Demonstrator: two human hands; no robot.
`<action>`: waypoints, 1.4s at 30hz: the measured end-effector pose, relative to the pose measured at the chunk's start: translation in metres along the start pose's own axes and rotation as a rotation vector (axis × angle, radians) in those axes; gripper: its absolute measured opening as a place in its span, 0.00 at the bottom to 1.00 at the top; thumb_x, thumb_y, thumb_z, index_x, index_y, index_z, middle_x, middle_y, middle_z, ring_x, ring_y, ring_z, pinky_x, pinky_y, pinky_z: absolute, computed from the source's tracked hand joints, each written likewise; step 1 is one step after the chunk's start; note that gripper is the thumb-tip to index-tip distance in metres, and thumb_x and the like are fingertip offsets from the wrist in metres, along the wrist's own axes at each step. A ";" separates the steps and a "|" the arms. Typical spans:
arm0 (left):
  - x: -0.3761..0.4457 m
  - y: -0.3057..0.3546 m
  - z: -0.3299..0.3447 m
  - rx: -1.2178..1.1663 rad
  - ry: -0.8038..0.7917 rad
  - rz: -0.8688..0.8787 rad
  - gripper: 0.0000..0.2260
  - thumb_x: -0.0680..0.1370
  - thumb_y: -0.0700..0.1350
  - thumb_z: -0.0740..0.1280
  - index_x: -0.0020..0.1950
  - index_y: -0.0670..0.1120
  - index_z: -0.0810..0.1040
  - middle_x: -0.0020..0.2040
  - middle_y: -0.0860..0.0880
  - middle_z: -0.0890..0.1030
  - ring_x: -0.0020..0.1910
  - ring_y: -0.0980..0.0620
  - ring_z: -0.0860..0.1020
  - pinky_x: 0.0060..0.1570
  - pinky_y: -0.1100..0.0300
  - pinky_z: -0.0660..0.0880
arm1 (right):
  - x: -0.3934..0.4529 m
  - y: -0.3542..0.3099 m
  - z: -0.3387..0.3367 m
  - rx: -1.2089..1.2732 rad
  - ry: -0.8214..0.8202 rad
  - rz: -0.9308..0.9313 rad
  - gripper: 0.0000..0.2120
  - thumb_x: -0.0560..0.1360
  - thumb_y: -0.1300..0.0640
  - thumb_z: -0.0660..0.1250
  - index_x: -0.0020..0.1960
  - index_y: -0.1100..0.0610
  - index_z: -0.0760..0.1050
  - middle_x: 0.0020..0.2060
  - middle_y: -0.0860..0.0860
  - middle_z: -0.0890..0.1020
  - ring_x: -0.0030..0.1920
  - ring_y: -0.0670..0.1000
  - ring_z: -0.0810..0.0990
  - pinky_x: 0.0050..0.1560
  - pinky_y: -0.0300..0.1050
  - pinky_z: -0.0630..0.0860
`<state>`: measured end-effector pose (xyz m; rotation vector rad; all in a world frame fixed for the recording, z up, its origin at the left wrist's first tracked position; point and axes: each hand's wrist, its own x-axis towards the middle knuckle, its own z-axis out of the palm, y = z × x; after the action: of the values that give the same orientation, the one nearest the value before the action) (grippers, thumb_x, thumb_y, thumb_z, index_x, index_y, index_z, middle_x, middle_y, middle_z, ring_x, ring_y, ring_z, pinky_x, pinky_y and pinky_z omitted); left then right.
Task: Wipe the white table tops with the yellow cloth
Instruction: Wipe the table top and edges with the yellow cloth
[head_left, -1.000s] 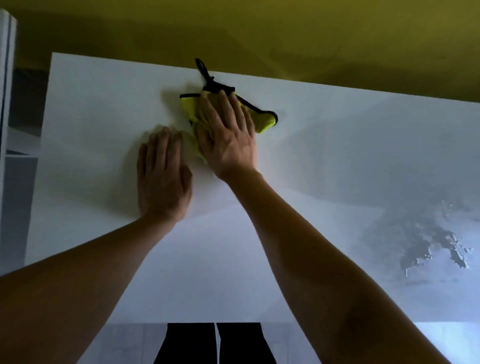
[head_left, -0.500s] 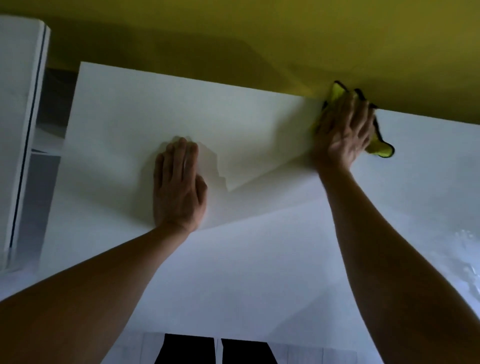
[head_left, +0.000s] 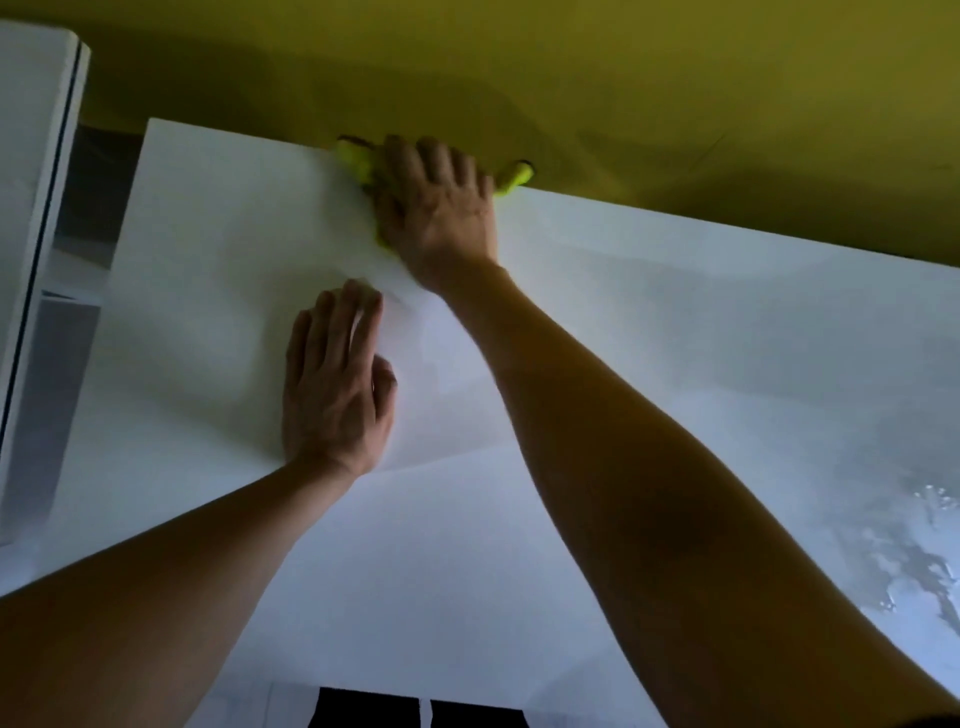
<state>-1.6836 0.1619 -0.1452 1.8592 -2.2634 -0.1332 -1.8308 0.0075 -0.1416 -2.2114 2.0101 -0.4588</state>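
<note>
Two hands work in the head view: my right hand (head_left: 441, 208) presses the cloth (head_left: 358, 161) flat-fingered at the table's (head_left: 675, 322) far edge by the wall, and the left hand (head_left: 335, 384) rests flat, open, bracing. Wiping is underway; next I'd sweep toward the wet patch (head_left: 904, 561) at right.

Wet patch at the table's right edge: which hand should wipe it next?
Right. The right hand already presses the yellow cloth at the far edge, nearer the wet patch. The left hand lies flat and bare on the white table top.
</note>
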 end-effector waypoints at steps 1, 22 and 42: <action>-0.001 0.000 0.000 -0.003 -0.005 0.002 0.28 0.82 0.46 0.54 0.84 0.43 0.61 0.84 0.42 0.62 0.82 0.39 0.61 0.83 0.44 0.52 | -0.003 0.018 -0.003 -0.010 0.047 0.061 0.23 0.78 0.39 0.59 0.66 0.49 0.76 0.57 0.54 0.79 0.55 0.59 0.76 0.53 0.51 0.67; 0.000 0.000 0.002 0.008 0.004 -0.009 0.29 0.82 0.46 0.54 0.84 0.44 0.60 0.84 0.43 0.61 0.82 0.39 0.60 0.83 0.46 0.51 | 0.003 0.008 -0.013 0.043 0.046 0.163 0.22 0.78 0.41 0.57 0.64 0.53 0.73 0.56 0.56 0.76 0.56 0.59 0.73 0.56 0.51 0.65; 0.000 -0.002 0.002 -0.017 0.020 0.027 0.29 0.82 0.47 0.56 0.84 0.44 0.61 0.84 0.41 0.61 0.83 0.40 0.59 0.82 0.44 0.53 | -0.107 0.057 -0.029 0.100 0.235 0.372 0.28 0.76 0.47 0.62 0.75 0.55 0.70 0.74 0.60 0.69 0.75 0.63 0.65 0.75 0.58 0.59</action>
<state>-1.6818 0.1615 -0.1473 1.8124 -2.2667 -0.1287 -1.9011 0.1097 -0.1454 -1.7376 2.3869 -0.7780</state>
